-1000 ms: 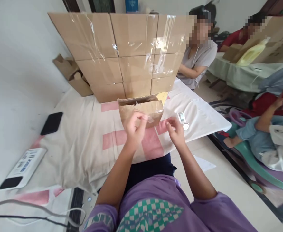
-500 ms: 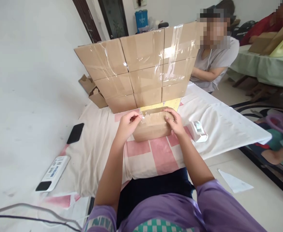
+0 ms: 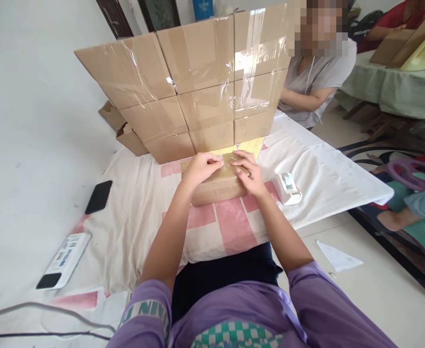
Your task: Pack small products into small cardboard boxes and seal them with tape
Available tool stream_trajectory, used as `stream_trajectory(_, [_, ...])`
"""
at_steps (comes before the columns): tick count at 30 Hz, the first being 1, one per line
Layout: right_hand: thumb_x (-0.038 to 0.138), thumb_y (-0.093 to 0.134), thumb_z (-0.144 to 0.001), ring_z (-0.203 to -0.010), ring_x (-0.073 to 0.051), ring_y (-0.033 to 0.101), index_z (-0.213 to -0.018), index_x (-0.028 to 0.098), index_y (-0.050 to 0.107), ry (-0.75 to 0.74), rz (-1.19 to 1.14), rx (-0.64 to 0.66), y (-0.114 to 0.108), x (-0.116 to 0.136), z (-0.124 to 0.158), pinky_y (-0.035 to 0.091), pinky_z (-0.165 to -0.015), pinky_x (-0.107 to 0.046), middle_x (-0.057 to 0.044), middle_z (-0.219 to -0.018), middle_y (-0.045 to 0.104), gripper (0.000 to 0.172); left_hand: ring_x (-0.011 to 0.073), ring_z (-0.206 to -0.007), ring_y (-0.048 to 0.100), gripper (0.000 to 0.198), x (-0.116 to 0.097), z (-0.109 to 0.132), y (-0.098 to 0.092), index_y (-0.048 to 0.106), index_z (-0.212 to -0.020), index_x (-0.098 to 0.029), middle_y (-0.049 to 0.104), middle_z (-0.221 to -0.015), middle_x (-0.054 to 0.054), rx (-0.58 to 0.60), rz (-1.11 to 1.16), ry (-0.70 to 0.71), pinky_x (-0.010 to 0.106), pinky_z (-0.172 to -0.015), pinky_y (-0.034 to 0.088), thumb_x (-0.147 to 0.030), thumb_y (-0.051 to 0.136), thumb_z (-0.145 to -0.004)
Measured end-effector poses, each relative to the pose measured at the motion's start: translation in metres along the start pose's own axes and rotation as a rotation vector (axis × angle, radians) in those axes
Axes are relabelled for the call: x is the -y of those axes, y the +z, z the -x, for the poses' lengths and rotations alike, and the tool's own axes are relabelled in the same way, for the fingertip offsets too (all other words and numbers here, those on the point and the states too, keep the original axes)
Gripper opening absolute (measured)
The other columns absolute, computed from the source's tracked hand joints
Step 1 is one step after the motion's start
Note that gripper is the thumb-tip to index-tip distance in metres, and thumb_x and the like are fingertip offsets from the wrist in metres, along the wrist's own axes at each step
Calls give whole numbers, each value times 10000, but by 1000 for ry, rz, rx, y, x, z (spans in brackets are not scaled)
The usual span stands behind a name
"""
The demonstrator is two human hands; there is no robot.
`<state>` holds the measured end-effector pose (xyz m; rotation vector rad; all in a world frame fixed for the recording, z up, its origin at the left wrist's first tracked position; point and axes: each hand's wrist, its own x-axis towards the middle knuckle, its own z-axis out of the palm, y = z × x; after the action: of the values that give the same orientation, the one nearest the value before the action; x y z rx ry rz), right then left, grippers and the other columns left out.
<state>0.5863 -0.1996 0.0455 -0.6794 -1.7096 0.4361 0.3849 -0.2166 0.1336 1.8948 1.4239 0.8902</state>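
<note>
A small brown cardboard box (image 3: pixel 217 189) lies on the cloth in front of me. Over its top, my left hand (image 3: pixel 202 167) pinches a small strip of clear tape between thumb and forefinger. My right hand (image 3: pixel 249 173) rests on the box's right end, fingers apart and laid on the top, thumb toward the near edge. Both hands are close together, and the tape's lower part is hard to make out. To the right of the box stands a white tape dispenser (image 3: pixel 288 189).
Behind the box rises a wall of taped cardboard boxes (image 3: pixel 205 72), with a yellow sheet (image 3: pixel 250 147) at its foot. Open boxes (image 3: pixel 130 137) stand at its left. A black phone (image 3: pixel 99 197) and a white device (image 3: pixel 64 260) lie left. A person (image 3: pixel 314 96) sits beyond the table.
My left hand has moved from the box's left end in over its top, nearer my right hand. The right fingers now lie further onto the top. The view has tilted down slightly.
</note>
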Motion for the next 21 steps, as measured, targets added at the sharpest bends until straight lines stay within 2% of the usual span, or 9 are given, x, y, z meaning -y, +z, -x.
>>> stream_trajectory(5, [537, 584, -947, -1333, -320, 536, -944, 288, 721, 4, -23, -5, 1, -3, 0, 386, -1186, -615, -73, -1320, 685, 284, 154, -569, 492, 201, 2, -1, 3, 670, -662, -210, 571, -591, -19, 20, -136, -14, 308, -585, 329, -362, 686, -794])
stream_trajectory(9, [517, 593, -947, -1341, -306, 534, -948, 293, 713, 14, -48, -16, 1, -2, 0, 386, -1196, -590, -64, -1326, 679, 254, 190, -649, 548, 214, 0, 1, 7, 640, -676, -224, 601, -667, 7, -44, -237, 8, 321, -626, 359, -381, 677, -817])
stream_trajectory(11, [536, 585, -945, -1371, -305, 518, -944, 295, 705, 46, -48, -4, 1, 1, 0, 369, -1213, -586, -61, -1348, 666, 270, 230, -754, 608, 185, 0, 2, 10, 668, -857, -238, 653, -798, 33, -132, -271, -29, 335, -683, 401, -414, 704, -814])
stream_trajectory(13, [576, 578, -938, -1442, -308, 462, -1007, 300, 701, 86, -54, 25, 0, 5, 1, 324, -1248, -582, -61, -1417, 626, 310, 286, -910, 649, 392, 1, 1, 12, 635, -1101, -249, 684, -969, 72, -237, -308, -88, 367, -771, 440, -454, 754, -789])
stream_trajectory(15, [617, 596, -915, -1532, -303, 357, -1229, 313, 656, 132, -103, 71, -4, 9, 2, 268, -1286, -562, -57, -1559, 509, 441, 330, -1030, 649, 502, 2, -1, 12, 591, -1198, -255, 682, -1089, 105, -280, -357, -135, 405, -847, 451, -477, 771, -785])
stream_trajectory(18, [621, 704, -836, -1605, -299, 215, -1572, 320, 370, 243, -216, 200, -16, 9, 5, 243, -1303, -533, -48, -1724, 243, 862, 347, -1068, 647, 379, 2, -5, 8, 627, -1125, -262, 681, -1135, 109, -221, -409, -152, 423, -877, 450, -478, 730, -831])
stream_trajectory(19, [594, 747, -808, -1609, -305, 202, -1616, 319, 289, 287, -242, 254, -21, 8, 5, 260, -1296, -533, -51, -1741, 191, 969, 346, -1063, 648, 359, 2, -5, 5, 639, -1116, -265, 680, -1133, 105, -196, -418, -149, 419, -869, 451, -487, 714, -844])
stream_trajectory(21, [514, 808, -766, -1602, -319, 223, -1643, 331, 218, 353, -261, 343, -27, 7, 8, 318, -1269, -536, -56, -1748, 166, 1073, 343, -1064, 649, 435, 0, -2, 0, 645, -1172, -275, 668, -1156, 99, -118, -414, -139, 402, -847, 457, -546, 711, -838])
